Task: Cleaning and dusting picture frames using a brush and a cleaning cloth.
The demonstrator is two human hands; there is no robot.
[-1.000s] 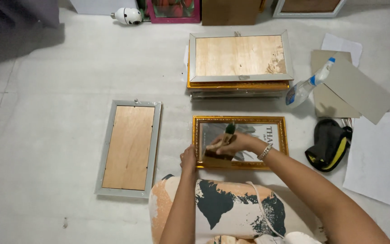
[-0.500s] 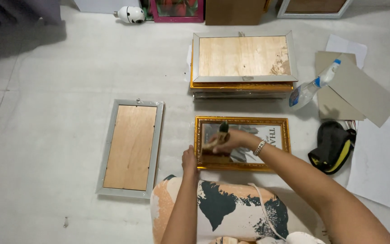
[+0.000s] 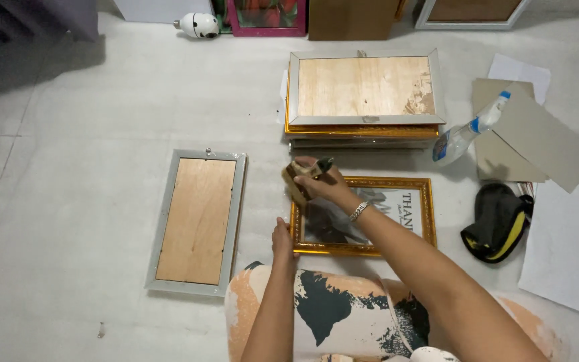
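Observation:
A gold-framed picture (image 3: 397, 228) lies face up on the floor in front of my knees. My right hand (image 3: 319, 182) grips a brush (image 3: 303, 175) with a dark handle and pale bristles, held over the frame's top left corner. My left hand (image 3: 281, 236) rests on the frame's lower left corner, fingers curled against its edge.
A silver frame (image 3: 198, 220) lies face down at the left. A stack of frames (image 3: 364, 94) sits behind the gold one. At the right lie a spray bottle (image 3: 467, 133), cardboard sheets (image 3: 537, 134), white papers (image 3: 564, 248) and a black and yellow cloth (image 3: 497, 221).
My right hand has swept the brush from the lower left of the glass up to the frame's top left corner. The left hand stays at the lower left corner.

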